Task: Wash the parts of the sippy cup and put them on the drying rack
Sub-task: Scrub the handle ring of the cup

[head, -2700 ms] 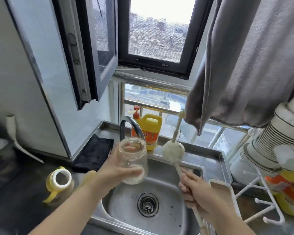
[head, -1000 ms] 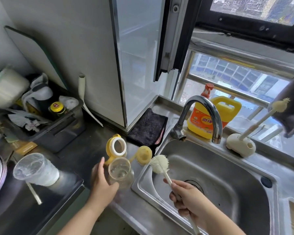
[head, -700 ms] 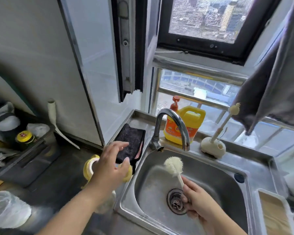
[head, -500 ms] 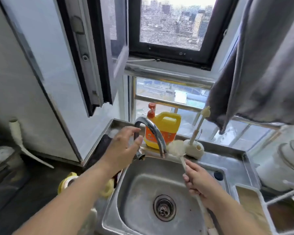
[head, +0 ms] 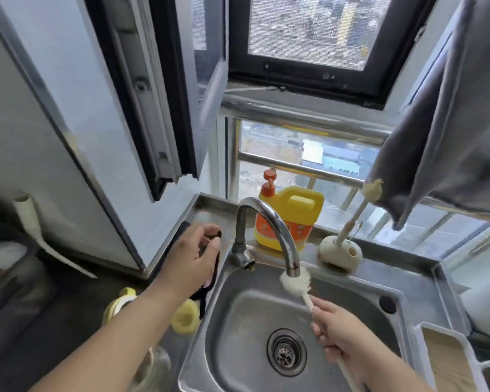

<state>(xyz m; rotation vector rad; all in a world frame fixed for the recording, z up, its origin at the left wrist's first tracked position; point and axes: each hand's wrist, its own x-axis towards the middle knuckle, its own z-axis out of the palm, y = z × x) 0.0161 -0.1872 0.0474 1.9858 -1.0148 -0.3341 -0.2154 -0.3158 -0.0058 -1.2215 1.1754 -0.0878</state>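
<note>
Fingers of the right hand (head: 341, 339) clamped on the bottle brush (head: 294, 282), its head under the dry tap spout (head: 292, 268). Left hand (head: 194, 257) fingers loosely apart beside the tap base. Yellow cup parts (head: 184, 316) lie below-left on the worktop (head: 68, 306). Washing barely begun; nothing racked, as far as can be seen.

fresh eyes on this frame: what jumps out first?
The right hand grips a white bottle brush over the steel sink, its bristle head right under the curved faucet spout. The left hand hovers by the faucet base, holding nothing. Behind stands a yellow detergent jug on the sill; yellow sippy cup parts lie on the counter to the left.
</note>
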